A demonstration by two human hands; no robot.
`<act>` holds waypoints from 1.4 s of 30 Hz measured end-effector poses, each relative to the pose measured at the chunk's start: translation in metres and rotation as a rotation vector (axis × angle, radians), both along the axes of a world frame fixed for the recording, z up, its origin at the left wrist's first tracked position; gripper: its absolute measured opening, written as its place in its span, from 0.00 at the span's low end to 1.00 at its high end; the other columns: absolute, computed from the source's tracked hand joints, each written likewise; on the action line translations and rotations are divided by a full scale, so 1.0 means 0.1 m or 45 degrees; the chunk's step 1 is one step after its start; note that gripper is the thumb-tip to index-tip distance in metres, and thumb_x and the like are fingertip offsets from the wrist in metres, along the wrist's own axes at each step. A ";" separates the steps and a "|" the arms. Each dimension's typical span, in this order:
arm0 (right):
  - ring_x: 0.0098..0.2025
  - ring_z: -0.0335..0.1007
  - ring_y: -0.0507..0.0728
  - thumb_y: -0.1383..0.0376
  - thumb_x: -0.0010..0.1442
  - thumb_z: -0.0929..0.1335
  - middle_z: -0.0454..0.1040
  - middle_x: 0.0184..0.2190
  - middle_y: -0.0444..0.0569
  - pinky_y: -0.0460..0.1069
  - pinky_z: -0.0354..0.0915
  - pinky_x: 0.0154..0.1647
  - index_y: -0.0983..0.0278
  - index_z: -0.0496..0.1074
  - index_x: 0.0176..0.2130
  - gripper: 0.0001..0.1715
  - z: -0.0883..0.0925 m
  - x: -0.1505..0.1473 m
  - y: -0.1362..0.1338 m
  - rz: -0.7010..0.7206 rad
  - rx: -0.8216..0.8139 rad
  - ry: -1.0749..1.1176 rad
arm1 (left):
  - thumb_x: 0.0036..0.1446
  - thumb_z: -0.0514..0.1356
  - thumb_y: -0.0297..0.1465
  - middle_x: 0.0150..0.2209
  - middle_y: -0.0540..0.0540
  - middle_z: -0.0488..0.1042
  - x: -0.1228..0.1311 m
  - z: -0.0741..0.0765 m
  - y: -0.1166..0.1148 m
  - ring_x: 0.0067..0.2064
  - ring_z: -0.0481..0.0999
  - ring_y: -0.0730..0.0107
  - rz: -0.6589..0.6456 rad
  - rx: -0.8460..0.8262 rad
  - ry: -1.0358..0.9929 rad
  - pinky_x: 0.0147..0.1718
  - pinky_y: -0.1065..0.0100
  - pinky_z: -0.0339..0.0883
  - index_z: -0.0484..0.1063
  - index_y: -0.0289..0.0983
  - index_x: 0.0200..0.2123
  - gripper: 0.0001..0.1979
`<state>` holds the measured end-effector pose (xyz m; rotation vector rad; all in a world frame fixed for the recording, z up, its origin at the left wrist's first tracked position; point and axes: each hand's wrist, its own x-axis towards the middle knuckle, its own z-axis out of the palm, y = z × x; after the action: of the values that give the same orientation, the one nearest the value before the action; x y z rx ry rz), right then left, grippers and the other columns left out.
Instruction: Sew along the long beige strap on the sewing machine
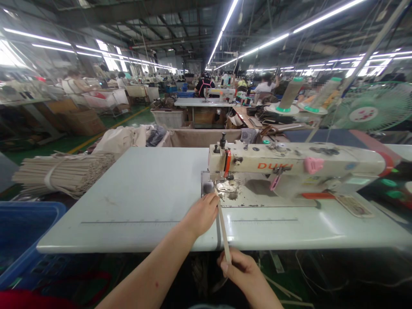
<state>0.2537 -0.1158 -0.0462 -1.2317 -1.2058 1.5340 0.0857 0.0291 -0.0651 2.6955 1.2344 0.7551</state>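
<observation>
Pinches a narrow beige strip (224,234) below the centre of the frame with the right hand (242,269); touches its upper part with the left hand (202,214), cannot tell whether gripping; faces a sewing machine (289,168) at centre right.

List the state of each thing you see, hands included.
Left hand: fingers on the strip
Right hand: pinching the strip
Strip: drawn straight between hands
Sewing machine: can't tell whether running
Bundle: tied round
Ceiling lights: lit
Thread cones: standing, wound with thread
Fan: spinning or stopped, can't tell
</observation>
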 end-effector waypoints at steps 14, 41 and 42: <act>0.32 0.73 0.56 0.43 0.55 0.76 0.80 0.27 0.50 0.48 0.66 0.36 0.65 0.81 0.33 0.27 -0.03 -0.05 -0.02 -0.064 -0.231 0.164 | 0.65 0.54 0.24 0.54 0.40 0.72 0.00 0.01 -0.01 0.57 0.74 0.58 -0.004 -0.022 0.009 0.61 0.55 0.69 0.66 0.39 0.49 0.11; 0.30 0.72 0.57 0.40 0.55 0.74 0.78 0.24 0.50 0.49 0.66 0.34 0.65 0.81 0.28 0.30 0.05 -0.03 -0.02 -0.072 -0.209 0.090 | 0.65 0.54 0.24 0.54 0.40 0.71 0.00 0.03 -0.01 0.56 0.75 0.58 0.001 -0.036 0.009 0.59 0.54 0.70 0.66 0.40 0.49 0.11; 0.30 0.72 0.57 0.40 0.55 0.74 0.78 0.25 0.51 0.49 0.66 0.34 0.65 0.81 0.28 0.30 0.05 -0.03 -0.02 -0.070 -0.207 0.085 | 0.65 0.54 0.24 0.54 0.40 0.71 0.00 0.02 -0.01 0.56 0.74 0.58 0.004 -0.035 0.003 0.59 0.54 0.70 0.66 0.40 0.49 0.11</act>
<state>0.2509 -0.1177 -0.0414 -1.2968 -1.0120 1.6452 0.0853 0.0283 -0.0626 2.6739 1.2400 0.7302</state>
